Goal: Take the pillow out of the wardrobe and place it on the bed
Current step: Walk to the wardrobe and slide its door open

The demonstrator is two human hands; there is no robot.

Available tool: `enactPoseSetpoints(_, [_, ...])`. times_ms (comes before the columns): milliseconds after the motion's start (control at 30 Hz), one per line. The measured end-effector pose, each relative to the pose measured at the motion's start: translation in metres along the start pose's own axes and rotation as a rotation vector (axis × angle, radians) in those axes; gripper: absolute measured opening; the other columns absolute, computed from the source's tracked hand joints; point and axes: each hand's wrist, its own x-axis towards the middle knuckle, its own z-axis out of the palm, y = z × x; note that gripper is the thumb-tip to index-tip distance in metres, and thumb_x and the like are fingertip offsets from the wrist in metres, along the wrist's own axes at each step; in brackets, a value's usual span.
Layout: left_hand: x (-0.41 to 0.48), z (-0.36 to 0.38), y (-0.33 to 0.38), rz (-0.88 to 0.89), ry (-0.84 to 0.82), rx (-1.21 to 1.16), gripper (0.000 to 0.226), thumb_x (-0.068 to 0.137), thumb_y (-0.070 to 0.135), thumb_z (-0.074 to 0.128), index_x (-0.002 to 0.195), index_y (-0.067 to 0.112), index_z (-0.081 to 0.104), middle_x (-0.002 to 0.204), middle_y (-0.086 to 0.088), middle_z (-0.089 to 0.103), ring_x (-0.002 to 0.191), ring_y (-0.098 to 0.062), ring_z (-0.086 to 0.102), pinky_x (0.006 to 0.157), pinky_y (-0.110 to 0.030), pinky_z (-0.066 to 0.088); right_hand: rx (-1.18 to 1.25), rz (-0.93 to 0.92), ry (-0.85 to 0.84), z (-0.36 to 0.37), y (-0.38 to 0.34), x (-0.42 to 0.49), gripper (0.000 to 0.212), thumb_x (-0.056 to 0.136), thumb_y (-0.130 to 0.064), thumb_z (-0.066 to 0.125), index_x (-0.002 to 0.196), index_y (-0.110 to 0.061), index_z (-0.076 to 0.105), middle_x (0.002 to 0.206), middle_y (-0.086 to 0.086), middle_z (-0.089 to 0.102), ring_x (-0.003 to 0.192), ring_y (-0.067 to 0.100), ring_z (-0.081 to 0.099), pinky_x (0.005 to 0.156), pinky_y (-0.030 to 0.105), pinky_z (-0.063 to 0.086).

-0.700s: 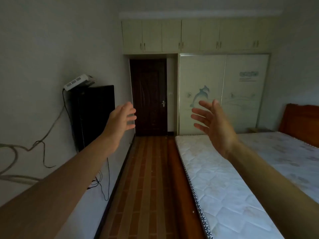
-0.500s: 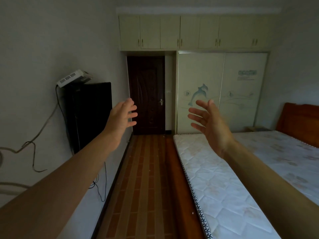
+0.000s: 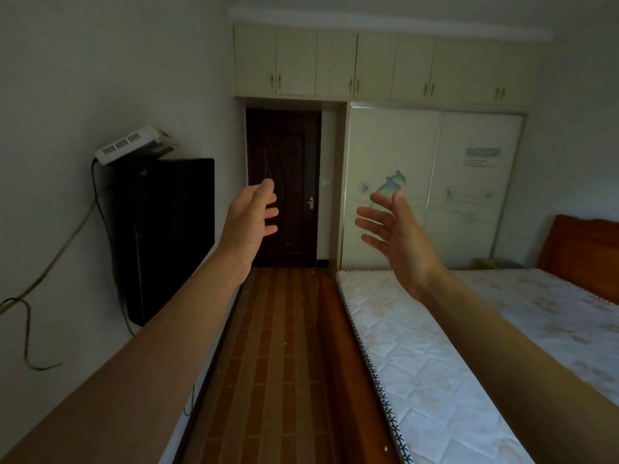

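A dim bedroom: a bare quilted bed (image 3: 435,380) runs along a brown plank floor (image 3: 278,363) toward the wardrobe (image 3: 432,192) — its sliding doors closed, a dark door (image 3: 284,189) just left of it, small cupboards (image 3: 368,65) above. No pillow shows. The left hand (image 3: 249,222) and right hand (image 3: 398,239) are raised well short of the wardrobe — fingers spread, holding nothing.

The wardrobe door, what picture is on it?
Blue dolphins on the wardrobe door, head view.
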Motion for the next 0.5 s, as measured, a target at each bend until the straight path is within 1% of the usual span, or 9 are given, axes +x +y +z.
enactPoseSetpoints(200, [0.039, 0.001, -0.028, -0.021, 0.003, -0.016, 0.050, 0.095, 0.050, 0.043, 0.132, 0.017, 0.049, 0.121, 0.001, 0.059, 0.109, -0.013, 0.059, 0.088, -0.033, 0.051, -0.008, 0.014, 0.010, 0.009, 0.026, 0.037, 0.055, 0.097, -0.057, 0.030, 0.134, -0.023, 0.051, 0.125, 0.003, 0.065, 0.115, 0.015, 0.063, 0.105, 0.041, 0.046])
enactPoseSetpoints(367, [0.072, 0.016, -0.061, -0.043, -0.005, -0.025, 0.050, 0.095, 0.050, 0.043, 0.132, 0.016, 0.050, 0.121, 0.000, 0.059, 0.108, -0.014, 0.059, 0.088, -0.034, 0.051, 0.030, 0.042, 0.020, 0.012, 0.056, 0.074, 0.057, 0.098, -0.057, 0.026, 0.136, -0.021, 0.051, 0.125, 0.004, 0.065, 0.116, 0.016, 0.062, 0.107, 0.043, 0.044])
enactPoseSetpoints(500, [0.113, 0.025, -0.088, -0.048, 0.000, -0.005, 0.050, 0.094, 0.051, 0.043, 0.130, 0.018, 0.050, 0.120, 0.001, 0.060, 0.108, -0.014, 0.060, 0.088, -0.035, 0.052, 0.012, 0.027, 0.014, 0.008, 0.082, 0.115, 0.057, 0.099, -0.055, 0.024, 0.138, -0.022, 0.048, 0.125, 0.002, 0.064, 0.115, 0.014, 0.062, 0.107, 0.041, 0.044])
